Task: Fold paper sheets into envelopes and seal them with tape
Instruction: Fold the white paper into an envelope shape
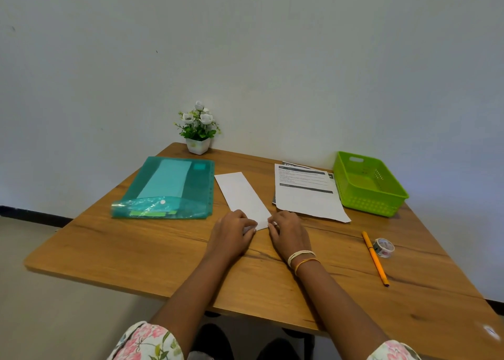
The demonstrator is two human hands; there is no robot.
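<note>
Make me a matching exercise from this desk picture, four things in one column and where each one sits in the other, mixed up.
Things:
1. Green plastic basket
2. Teal plastic document folder
3. White potted flower plant
4. Orange pencil

Places:
A. Far edge of the wooden table, against the wall
B. Left of the folded white paper
C. Far right corner
D. Beside the patterned tape roll, near right

Pairs: 1-C, 2-B, 3-A, 4-D

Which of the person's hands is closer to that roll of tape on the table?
The right hand. It grips the folded paper's near end, with the tape roll lying apart off to its right. The left hand grips the same end, farther from the roll.
</note>
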